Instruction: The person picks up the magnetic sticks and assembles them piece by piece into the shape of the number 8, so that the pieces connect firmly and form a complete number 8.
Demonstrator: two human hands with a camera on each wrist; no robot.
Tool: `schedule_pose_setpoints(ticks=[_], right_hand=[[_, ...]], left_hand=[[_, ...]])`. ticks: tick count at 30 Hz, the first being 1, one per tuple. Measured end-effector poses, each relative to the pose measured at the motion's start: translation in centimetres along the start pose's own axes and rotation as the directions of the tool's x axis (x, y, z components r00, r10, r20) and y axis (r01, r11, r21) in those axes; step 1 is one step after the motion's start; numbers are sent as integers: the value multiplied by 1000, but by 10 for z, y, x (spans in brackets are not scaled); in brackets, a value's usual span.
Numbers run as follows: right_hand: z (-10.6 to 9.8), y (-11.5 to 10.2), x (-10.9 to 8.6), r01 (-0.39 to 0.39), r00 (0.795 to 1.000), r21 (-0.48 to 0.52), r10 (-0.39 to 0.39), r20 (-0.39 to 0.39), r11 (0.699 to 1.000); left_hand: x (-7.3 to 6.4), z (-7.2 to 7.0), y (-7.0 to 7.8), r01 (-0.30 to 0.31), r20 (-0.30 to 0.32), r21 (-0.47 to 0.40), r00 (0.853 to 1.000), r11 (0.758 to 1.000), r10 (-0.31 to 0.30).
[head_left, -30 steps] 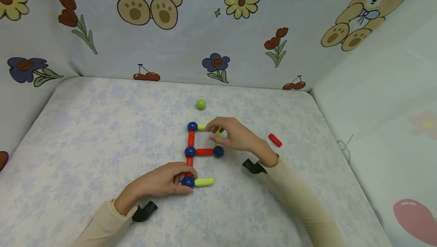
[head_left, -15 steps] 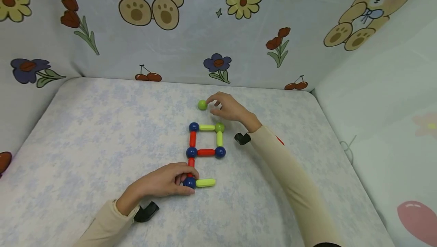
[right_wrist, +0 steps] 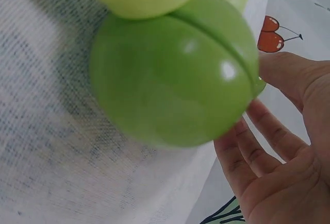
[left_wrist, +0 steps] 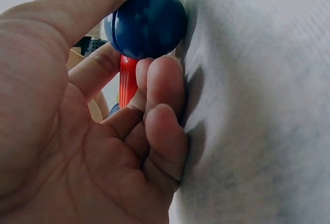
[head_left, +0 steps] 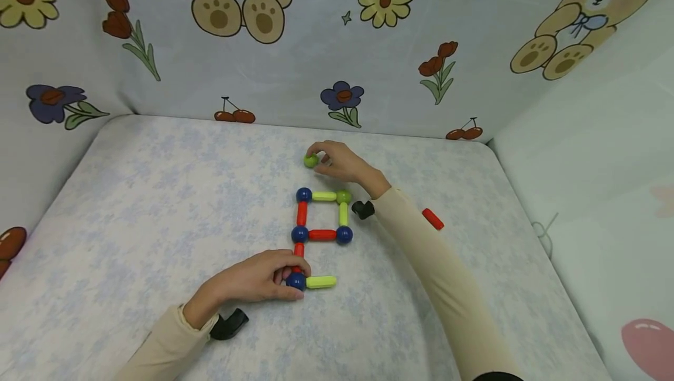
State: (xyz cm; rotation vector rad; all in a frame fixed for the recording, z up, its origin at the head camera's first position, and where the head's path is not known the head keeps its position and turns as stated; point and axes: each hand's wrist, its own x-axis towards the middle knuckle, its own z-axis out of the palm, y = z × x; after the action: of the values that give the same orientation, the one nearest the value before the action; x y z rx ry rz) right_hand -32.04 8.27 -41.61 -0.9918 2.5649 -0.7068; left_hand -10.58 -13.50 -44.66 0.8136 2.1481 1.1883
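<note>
On the table, blue balls point(head_left: 299, 234), red rods point(head_left: 322, 234) and yellow-green rods point(head_left: 324, 196) form a square with a green corner ball point(head_left: 343, 196). A red rod runs from it down to a lower blue ball point(head_left: 296, 281), from which another yellow-green rod point(head_left: 321, 282) sticks out rightward. My left hand point(head_left: 258, 278) grips that lower ball, thumb on one side and fingers curled by the red rod point(left_wrist: 127, 80). Beyond the square, my right hand point(head_left: 341, 161) pinches a loose green ball point(head_left: 310, 162). In the right wrist view the corner ball point(right_wrist: 170, 80) mostly hides it.
A loose red rod point(head_left: 433, 219) lies to the right of my right forearm. A printed cloth wall point(head_left: 284, 65) rises behind the table's far edge, and a white side wall point(head_left: 595, 194) stands at the right. Black wrist straps point(head_left: 229, 325) hang under both cuffs.
My right hand has left the square's green corner and moved away to the loose green ball, where its fingers have closed. The left hand stays on the lower blue ball.
</note>
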Motion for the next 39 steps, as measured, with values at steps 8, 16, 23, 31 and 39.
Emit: schedule_pose_setpoints(ticks=[8, 16, 23, 31, 39], right_hand=[[4, 0, -3, -33, 999, -90, 36, 26, 995], [3, 8, -20, -41, 999, -48, 40, -19, 998], [-1, 13, -41, -2, 996, 16, 3, -88, 1000], [-5, 10, -72, 60, 987, 74, -48, -155, 995], [1, -7, -122, 51, 983, 126, -27, -184, 991]], left_hand=[[0, 1, 0, 4, -3, -5, 1000, 1000, -4], [0, 1, 0, 12, 2, -12, 1000, 1000, -12], [0, 0, -1, 10, -1, 5, 1000, 1000, -10], [1, 1, -2, 0, -1, 19, 1000, 1000, 0], [2, 2, -2, 24, -18, 54, 1000, 998, -23]])
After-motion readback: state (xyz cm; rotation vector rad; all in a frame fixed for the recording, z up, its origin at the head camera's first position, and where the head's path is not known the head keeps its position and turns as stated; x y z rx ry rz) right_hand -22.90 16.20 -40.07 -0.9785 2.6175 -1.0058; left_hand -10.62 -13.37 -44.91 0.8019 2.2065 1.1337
